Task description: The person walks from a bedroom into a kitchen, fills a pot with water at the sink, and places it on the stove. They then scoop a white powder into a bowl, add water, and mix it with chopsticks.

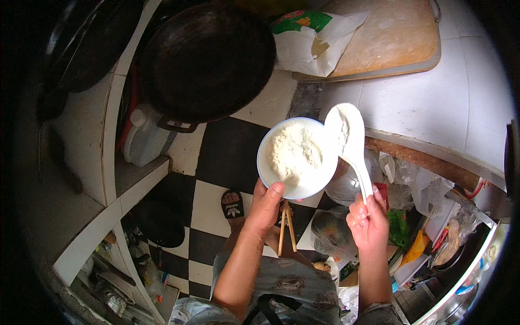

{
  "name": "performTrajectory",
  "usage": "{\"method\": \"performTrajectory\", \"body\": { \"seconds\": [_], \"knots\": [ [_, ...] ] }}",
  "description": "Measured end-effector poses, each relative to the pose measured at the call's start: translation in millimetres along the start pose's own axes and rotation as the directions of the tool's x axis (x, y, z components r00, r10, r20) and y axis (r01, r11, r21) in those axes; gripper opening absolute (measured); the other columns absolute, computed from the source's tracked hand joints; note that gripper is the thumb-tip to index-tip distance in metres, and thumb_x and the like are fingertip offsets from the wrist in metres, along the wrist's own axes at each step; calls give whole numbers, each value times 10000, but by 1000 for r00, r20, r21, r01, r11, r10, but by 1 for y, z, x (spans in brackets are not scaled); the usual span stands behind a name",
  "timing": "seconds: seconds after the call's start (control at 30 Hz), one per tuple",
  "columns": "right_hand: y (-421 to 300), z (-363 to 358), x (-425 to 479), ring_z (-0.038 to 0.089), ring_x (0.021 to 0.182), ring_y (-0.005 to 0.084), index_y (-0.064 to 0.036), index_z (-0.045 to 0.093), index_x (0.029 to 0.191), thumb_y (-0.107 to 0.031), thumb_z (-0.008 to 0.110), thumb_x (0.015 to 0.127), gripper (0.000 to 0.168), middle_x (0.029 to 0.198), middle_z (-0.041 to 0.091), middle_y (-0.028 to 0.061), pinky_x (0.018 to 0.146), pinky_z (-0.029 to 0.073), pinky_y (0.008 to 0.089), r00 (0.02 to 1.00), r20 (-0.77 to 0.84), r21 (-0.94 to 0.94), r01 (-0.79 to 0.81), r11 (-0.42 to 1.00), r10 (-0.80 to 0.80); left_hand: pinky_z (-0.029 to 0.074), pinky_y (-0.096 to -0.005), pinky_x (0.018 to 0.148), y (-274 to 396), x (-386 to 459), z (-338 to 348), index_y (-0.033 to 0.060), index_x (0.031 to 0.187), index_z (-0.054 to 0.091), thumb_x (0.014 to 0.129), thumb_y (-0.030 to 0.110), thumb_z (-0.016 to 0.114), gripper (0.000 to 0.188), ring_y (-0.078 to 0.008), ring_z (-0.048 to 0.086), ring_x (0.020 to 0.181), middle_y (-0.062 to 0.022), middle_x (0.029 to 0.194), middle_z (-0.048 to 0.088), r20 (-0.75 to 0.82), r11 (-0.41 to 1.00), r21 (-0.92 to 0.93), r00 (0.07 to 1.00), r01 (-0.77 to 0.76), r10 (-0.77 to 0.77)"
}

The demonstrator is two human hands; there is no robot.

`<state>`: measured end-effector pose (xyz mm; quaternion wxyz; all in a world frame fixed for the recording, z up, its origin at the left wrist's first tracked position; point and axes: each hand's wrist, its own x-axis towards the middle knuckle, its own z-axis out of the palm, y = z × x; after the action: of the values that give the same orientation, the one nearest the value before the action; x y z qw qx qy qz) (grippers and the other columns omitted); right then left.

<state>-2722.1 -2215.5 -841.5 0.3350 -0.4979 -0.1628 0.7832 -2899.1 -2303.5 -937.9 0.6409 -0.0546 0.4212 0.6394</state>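
Observation:
My left hand (270,203) grips a white bowl (264,162) by its near rim, thumb on top. White powder that looks like flour (295,153) lies heaped in it. A pair of wooden chopsticks (287,231) sticks out beneath the bowl, by my left hand; how they are held is hidden. My right hand (367,215) holds a large white spoon (358,158) by its handle. The spoon's head carries some of the white powder and is close to the bowl's right rim; whether they touch I cannot tell.
A big dark wok (207,65) stands ahead to the left, above a plastic jug (142,138). A torn white and green bag (304,48) lies on a wooden cutting board (386,36) on the tiled counter (426,101). Bags and boxes crowd the shelf below. The floor (207,207) is checkered.

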Motion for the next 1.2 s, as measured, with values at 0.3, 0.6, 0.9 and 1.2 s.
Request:
{"method": "performTrajectory", "body": {
  "seconds": [0.3,0.6,0.9,1.2],
  "knots": [
    [-18,21,100,360,505,46,-81,482,1012,-138,467,929,101,675,435,-7,431,293,185,995,5,-58,97,994,-97,559,-358,731,1,0,-6,7,1322,310,750,437,669,801,-244,564,1038,-140,1214,502,16,1000,-22,1000,-8,8],
    [-16,44,203,382,525,53,-80,502,962,-158,544,890,114,738,539,18,429,271,176,993,-72,-177,79,981,-93,550,-363,735,8,-4,-10,4,1307,329,763,382,656,739,-236,568,1021,-131,1185,520,0,999,-38,1000,-15,15],
    [7,46,85,535,1012,185,-62,223,1413,-171,499,911,583,1297,442,145,788,480,305,955,55,-848,198,491,-291,446,-331,881,28,-10,-14,-2,1280,396,749,360,644,689,-176,523,1047,-97,1166,540,-74,986,104,988,-129,137],
    [62,-24,-271,449,1106,412,9,358,1313,-288,630,793,658,1235,459,242,951,347,460,942,248,-968,252,10,226,400,-314,940,48,-159,6,-37,1280,380,710,582,660,887,-180,493,1093,-103,1192,525,-67,987,155,997,-33,44]
  ]
}}
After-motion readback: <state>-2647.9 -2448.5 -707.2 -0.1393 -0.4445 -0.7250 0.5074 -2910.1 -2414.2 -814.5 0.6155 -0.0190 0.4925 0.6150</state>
